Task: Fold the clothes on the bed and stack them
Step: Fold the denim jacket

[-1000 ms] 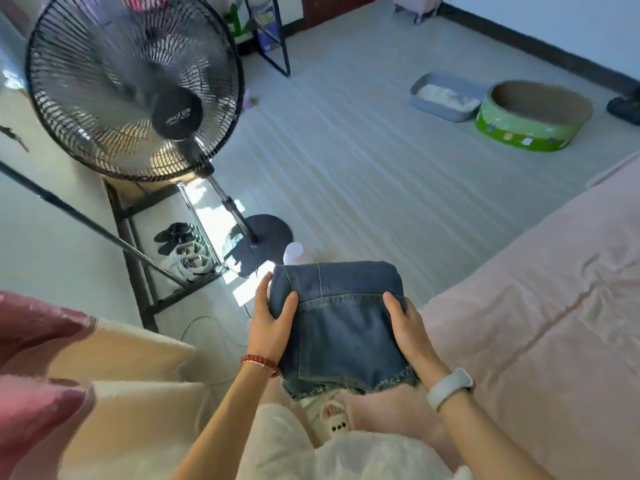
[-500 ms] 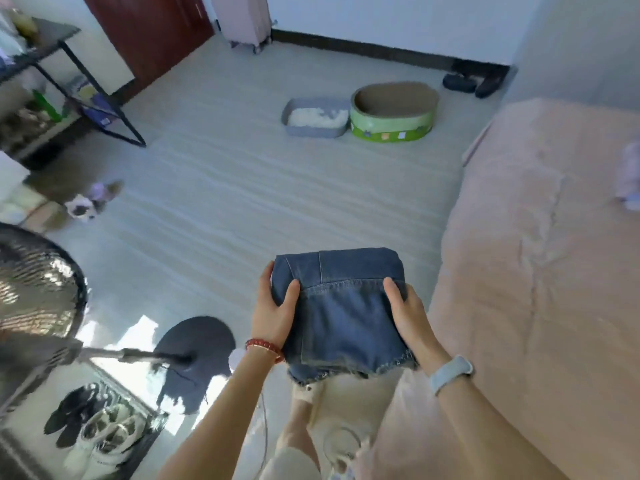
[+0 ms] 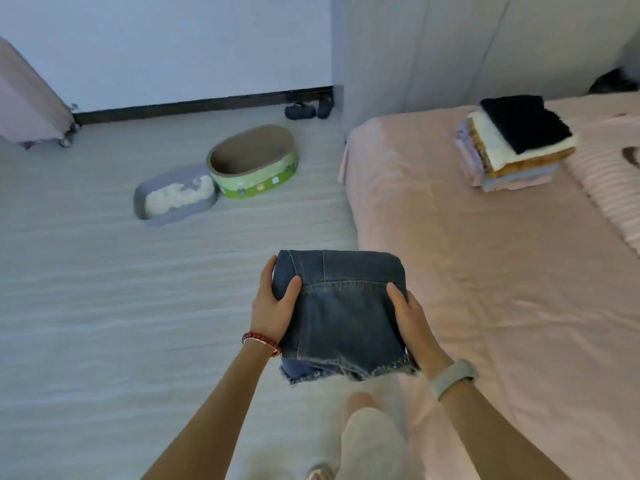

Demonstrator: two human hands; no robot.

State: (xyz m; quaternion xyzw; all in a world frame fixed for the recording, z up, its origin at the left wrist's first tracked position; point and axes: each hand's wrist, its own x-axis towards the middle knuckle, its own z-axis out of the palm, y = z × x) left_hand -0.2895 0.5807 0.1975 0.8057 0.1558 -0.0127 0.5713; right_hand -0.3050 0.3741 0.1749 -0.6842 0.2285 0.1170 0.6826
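I hold the folded denim shorts [image 3: 341,313] off the floor beside the bed [image 3: 485,271], left hand [image 3: 273,306] and right hand [image 3: 412,323] each gripping a side, thumbs on top; a stack of folded clothes [image 3: 512,143] sits on the bed, well apart
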